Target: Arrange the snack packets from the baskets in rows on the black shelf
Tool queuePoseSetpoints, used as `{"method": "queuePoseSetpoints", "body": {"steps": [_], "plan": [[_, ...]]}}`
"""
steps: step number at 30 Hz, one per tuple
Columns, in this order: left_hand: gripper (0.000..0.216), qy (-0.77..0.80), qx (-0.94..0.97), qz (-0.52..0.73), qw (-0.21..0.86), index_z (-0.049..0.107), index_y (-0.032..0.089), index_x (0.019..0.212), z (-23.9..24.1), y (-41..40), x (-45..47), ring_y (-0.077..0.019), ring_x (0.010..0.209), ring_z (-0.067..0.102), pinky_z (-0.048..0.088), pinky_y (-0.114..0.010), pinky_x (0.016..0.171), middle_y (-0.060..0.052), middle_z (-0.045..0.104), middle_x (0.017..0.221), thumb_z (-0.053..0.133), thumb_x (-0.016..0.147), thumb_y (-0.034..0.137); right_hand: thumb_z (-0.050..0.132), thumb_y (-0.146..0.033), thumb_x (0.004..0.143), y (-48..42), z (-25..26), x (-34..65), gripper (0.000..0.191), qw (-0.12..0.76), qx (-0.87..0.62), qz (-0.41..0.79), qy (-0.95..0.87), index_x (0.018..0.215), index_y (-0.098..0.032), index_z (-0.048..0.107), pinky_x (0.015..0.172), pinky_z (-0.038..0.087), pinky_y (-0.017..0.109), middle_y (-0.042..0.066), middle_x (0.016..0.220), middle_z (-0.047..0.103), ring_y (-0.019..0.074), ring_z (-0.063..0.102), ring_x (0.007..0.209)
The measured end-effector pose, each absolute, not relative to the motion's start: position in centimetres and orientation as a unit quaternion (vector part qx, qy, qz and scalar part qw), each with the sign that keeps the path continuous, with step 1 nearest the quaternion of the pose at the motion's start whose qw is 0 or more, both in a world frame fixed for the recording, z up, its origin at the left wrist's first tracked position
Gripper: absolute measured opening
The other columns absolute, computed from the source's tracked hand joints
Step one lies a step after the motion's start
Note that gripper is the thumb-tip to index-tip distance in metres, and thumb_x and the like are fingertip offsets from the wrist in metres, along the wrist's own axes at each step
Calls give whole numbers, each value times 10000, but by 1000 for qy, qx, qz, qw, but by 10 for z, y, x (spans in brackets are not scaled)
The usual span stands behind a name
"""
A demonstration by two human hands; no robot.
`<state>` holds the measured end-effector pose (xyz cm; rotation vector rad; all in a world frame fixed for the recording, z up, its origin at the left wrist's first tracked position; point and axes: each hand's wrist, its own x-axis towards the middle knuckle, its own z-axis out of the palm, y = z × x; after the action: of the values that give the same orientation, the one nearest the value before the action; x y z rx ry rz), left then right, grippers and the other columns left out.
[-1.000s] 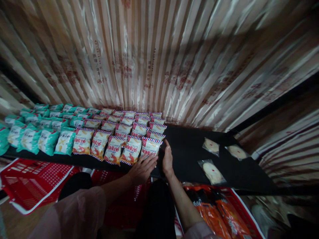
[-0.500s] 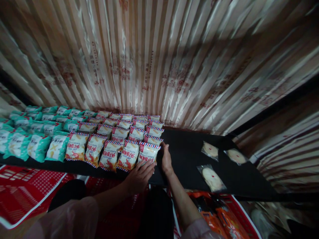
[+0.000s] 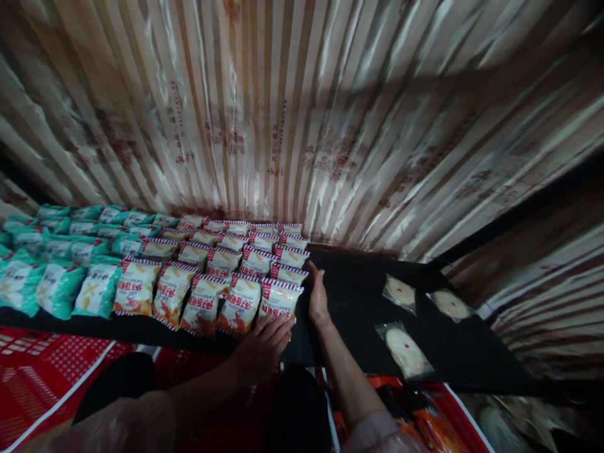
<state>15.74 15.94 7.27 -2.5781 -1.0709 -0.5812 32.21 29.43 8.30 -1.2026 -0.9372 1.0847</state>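
Rows of white snack bags (image 3: 238, 305) with red-and-blue striped edges stand on a black shelf board (image 3: 352, 314). My left hand (image 3: 267, 343) rests its stretched fingers against the lower front of the rightmost front bag (image 3: 278, 299). Upright along the right side of the same bags is my right hand (image 3: 319, 297), its fingers straight and the thumb apart. Its fingertips are close to the second bag (image 3: 289, 273) of that column; whether they touch it I cannot tell. Neither hand is closed round a bag.
Teal snack bags (image 3: 98, 288) stand in rows at the left. Three flat clear-wrapped round pieces, one being the nearest wrapped piece (image 3: 404, 349), lie to the right. A striped curtain (image 3: 292, 126) hangs behind. Red baskets (image 3: 42, 377) sit below, the right one holding orange packages (image 3: 436, 428).
The view has shifted slightly, so the shelf sits a little lower. My left hand has slid a bit lower on the front bag. My right hand stays beside the column.
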Motion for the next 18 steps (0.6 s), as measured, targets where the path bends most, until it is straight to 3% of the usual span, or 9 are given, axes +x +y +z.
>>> {"method": "queuePoseSetpoints", "body": {"steps": [12, 18], "plan": [[369, -358, -898, -217, 135, 506, 142, 1253, 67, 161, 156, -232, 1389, 231, 135, -407, 1165, -62, 309, 1497, 440, 903, 238, 311, -766, 769, 308, 96, 312, 773, 557, -503, 523, -404, 1238, -213, 576, 1055, 331, 367, 56, 1258, 609, 245, 481, 1247], [375, -359, -899, -208, 142, 501, 142, 1259, 71, 160, 155, -239, 1386, 237, 182, -408, 1156, -67, 309, 1497, 447, 902, 243, 301, -741, 786, 318, 89, 318, 756, 563, -542, 457, -425, 1234, -199, 576, 1055, 316, 386, 73, 1284, 587, 248, 501, 1218]]}}
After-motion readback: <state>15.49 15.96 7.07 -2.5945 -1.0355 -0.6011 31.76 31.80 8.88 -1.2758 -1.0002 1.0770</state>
